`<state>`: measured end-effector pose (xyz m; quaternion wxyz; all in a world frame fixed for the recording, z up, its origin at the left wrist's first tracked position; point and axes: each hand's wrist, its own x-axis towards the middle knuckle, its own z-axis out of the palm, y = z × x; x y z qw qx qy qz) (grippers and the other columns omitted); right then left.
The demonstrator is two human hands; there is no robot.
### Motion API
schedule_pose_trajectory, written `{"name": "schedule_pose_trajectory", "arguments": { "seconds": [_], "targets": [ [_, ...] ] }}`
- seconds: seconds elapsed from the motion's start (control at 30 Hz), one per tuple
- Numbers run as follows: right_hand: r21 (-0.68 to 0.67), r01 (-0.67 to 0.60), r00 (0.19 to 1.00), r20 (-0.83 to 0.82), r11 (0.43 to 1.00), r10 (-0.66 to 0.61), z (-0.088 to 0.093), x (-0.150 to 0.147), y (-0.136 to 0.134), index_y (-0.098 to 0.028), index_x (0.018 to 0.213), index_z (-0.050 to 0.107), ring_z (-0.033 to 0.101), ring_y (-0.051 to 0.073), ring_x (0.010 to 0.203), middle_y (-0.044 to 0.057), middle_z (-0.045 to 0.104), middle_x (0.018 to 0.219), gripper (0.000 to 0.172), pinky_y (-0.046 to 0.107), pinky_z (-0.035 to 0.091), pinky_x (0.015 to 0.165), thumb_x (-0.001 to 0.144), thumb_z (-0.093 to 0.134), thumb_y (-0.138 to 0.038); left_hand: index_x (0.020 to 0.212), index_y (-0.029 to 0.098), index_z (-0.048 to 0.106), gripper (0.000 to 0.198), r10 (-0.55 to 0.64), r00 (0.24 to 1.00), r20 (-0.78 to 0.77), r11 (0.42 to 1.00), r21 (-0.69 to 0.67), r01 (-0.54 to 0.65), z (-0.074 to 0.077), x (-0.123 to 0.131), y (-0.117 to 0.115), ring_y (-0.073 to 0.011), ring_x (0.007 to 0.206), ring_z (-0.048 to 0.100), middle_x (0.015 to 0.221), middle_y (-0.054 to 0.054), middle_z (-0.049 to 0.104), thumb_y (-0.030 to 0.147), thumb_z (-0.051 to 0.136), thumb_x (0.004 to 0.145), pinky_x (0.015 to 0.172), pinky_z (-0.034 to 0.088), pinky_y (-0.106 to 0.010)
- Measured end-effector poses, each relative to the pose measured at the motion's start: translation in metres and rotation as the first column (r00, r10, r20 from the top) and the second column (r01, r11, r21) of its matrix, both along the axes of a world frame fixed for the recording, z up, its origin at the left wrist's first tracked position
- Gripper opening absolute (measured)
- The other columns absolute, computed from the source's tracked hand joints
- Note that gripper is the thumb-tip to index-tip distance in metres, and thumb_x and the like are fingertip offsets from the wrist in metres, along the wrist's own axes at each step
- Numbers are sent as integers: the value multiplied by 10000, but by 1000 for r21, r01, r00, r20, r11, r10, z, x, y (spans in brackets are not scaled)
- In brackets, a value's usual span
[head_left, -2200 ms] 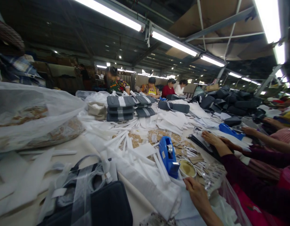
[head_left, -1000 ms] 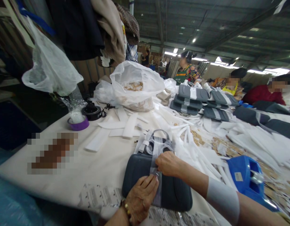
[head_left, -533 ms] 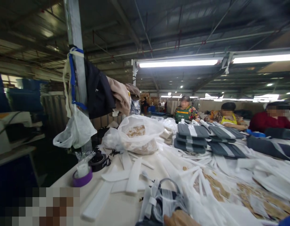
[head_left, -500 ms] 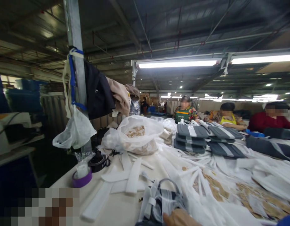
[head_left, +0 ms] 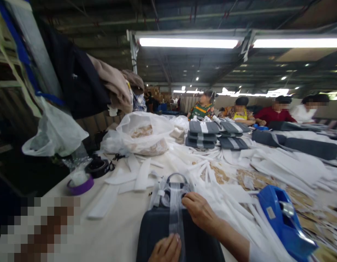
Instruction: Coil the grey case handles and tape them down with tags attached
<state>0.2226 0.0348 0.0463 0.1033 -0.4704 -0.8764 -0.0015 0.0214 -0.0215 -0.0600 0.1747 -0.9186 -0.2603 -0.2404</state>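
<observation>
The dark bag [head_left: 154, 233] lies at six o'clock in your view. Your left hand [head_left: 167, 249] rests on its clear strip [head_left: 175, 214], fingers side by side. Your right hand [head_left: 199, 211] curls by the strip at five o'clock. I can't tell if either pinches anything. A blue tape holder [head_left: 283, 229] sits at four o'clock.

Left hand [head_left: 166, 250] and dark case [head_left: 154, 234], both cut off below
From here the left wrist and the case's near end are lost past the bottom edge; whether the right hand [head_left: 200, 211] pinches the clear strip [head_left: 175, 214] or lies beside it, I can't tell; a blocky blur [head_left: 45, 230] hides the left part of the table [head_left: 119, 236], and the label [head_left: 271, 213] on the blue tape dispenser [head_left: 283, 229] is too small to read
</observation>
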Motion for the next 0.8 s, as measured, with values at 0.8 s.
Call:
{"name": "schedule_pose_trajectory", "arguments": {
  "seconds": [0.8],
  "targets": [
    [-22, -414, 910, 7, 910, 415, -53, 2, -75, -185, 1090, 561, 487, 167, 969, 11, 637, 1061, 210, 356, 353, 833, 902, 498, -257, 1256, 77, 471, 457, 97, 993, 65, 994, -53, -93, 18, -2, -23, -164, 1222, 448, 1241, -107, 584, 41, 346, 817, 968, 398, -294]
  ]
}}
